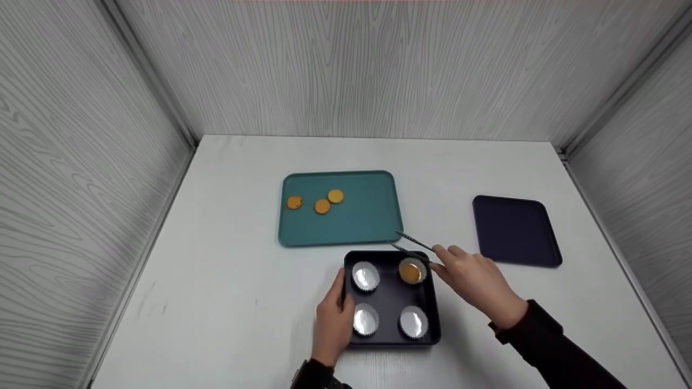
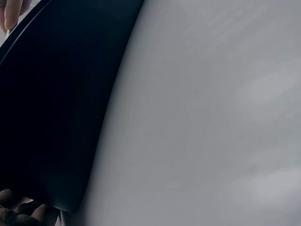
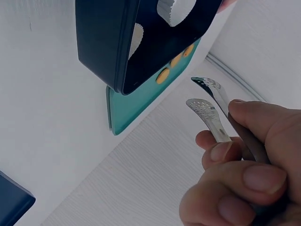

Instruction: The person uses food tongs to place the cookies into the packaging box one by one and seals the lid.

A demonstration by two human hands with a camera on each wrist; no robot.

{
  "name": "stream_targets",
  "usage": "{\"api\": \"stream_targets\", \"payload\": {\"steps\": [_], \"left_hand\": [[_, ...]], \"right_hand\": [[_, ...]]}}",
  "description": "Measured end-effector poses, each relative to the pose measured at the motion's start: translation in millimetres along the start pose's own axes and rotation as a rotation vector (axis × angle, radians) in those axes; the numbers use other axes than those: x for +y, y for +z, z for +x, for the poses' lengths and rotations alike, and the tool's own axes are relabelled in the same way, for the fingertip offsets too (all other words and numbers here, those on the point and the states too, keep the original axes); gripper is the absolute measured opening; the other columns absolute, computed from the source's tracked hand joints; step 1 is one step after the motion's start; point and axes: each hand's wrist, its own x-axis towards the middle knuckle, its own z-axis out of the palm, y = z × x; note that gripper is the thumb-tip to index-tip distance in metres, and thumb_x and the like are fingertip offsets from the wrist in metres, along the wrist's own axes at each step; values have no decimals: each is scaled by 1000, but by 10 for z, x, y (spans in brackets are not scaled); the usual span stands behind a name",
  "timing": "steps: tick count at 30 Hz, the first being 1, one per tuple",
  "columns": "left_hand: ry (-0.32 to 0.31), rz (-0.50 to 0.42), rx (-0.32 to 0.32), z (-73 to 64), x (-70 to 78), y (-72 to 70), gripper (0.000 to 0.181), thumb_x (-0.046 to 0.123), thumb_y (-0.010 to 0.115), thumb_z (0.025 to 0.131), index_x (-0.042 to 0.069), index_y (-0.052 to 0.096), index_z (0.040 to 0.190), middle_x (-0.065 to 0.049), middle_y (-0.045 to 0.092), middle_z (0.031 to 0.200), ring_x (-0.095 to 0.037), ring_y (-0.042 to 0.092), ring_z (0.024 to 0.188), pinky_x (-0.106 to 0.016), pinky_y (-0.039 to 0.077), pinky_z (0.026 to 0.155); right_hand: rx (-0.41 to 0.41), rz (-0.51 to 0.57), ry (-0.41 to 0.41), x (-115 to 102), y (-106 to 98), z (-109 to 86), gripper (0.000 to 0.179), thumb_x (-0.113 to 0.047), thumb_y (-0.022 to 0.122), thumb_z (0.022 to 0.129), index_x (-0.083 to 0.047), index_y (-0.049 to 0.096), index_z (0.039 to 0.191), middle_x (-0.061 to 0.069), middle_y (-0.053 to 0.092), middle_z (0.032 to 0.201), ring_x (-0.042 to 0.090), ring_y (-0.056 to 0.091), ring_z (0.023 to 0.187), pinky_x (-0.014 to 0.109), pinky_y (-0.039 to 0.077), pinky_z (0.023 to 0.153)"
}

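Observation:
My left hand (image 1: pixel 333 322) grips the left side of a dark square baking pan (image 1: pixel 390 300), thumb along its rim. Inside the pan stand several silver fluted foil cups (image 1: pixel 366 276); the far right one holds a round orange-brown cookie (image 1: pixel 409 273). With my right hand (image 1: pixel 478 281) I hold metal tongs (image 1: pixel 415 241) just above the pan's far right corner. Their perforated tips (image 3: pixel 203 107) are spread apart with nothing between them, pointing toward the teal tray (image 1: pixel 367 216). On that tray's left half lie three round cookies (image 1: pixel 322 206).
A dark purple tray (image 1: pixel 516 232) lies at the right of the white table (image 1: pixel 216 286). Grey wood-grain panels (image 1: pixel 346 70) enclose the table at the back and on both sides.

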Motion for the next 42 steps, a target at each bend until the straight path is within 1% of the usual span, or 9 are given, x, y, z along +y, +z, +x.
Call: {"api": "stream_targets", "payload": {"steps": [3, 7, 12, 16, 23, 29, 33, 37, 42], "left_hand": [[1, 8, 3, -2, 3, 2, 56, 11, 54, 102, 15, 43, 157, 0, 47, 156, -11, 57, 123, -32, 48, 89], [-18, 4, -11, -2, 11, 0, 56, 12, 54, 103, 17, 42, 158, 2, 46, 157, -9, 57, 118, -30, 46, 89], [-30, 1, -23, -3, 20, -5, 57, 13, 54, 103, 18, 42, 158, 4, 44, 158, -9, 56, 121, -31, 46, 91], [-28, 5, -27, 0, 18, -7, 57, 12, 54, 104, 17, 41, 159, 2, 44, 158, -9, 52, 130, -34, 47, 95], [-8, -48, -36, 2, 8, -7, 57, 9, 52, 105, 12, 38, 159, -2, 40, 161, -15, 39, 145, -38, 41, 113], [3, -26, -11, 1, 1, -3, 56, 8, 53, 103, 12, 42, 158, -4, 45, 158, -18, 43, 143, -41, 43, 111], [-7, -19, -12, -1, 2, -4, 57, 10, 53, 103, 14, 42, 158, -2, 45, 158, -15, 43, 143, -40, 44, 110], [-17, -23, -19, -1, 4, -6, 57, 11, 53, 104, 17, 41, 159, 0, 44, 158, -13, 42, 142, -39, 44, 110], [-10, -23, -13, 0, -3, -6, 57, 11, 54, 103, 16, 42, 158, -2, 45, 158, -18, 43, 143, -41, 42, 112]], "right_hand": [[22, -19, -30, 9, 48, 85, 26, -13, 80, 89, -1, 65, 107, 4, 51, 67, 15, 39, 40, 28, 34, 37], [45, -48, -67, 18, 118, 194, 25, -14, 79, 91, -1, 63, 104, 4, 47, 66, 16, 37, 39, 31, 36, 36], [37, -59, -77, 17, 185, 325, 25, -14, 78, 91, 0, 62, 105, 5, 50, 68, 19, 45, 40, 33, 40, 36], [24, -64, -83, 14, 231, 428, 27, -13, 78, 92, 2, 63, 109, 7, 53, 71, 22, 51, 42, 34, 43, 38], [-2, -50, -83, -18, 331, 608, 35, -18, 75, 94, 6, 63, 116, 10, 55, 74, 23, 54, 45, 34, 47, 40], [-22, -13, -65, -39, 433, 746, 40, -14, 78, 92, 10, 64, 121, 15, 60, 81, 26, 60, 51, 35, 51, 44], [-47, 5, -56, -44, 494, 819, 37, -7, 75, 92, 11, 64, 122, 16, 61, 84, 25, 59, 51, 35, 51, 44], [-60, -4, -60, -52, 561, 896, 31, -3, 72, 92, 10, 62, 119, 16, 59, 83, 24, 58, 50, 34, 50, 43], [-68, -43, -82, -66, 661, 996, 34, -7, 73, 94, 12, 62, 120, 18, 63, 89, 25, 61, 54, 34, 53, 46]]}}
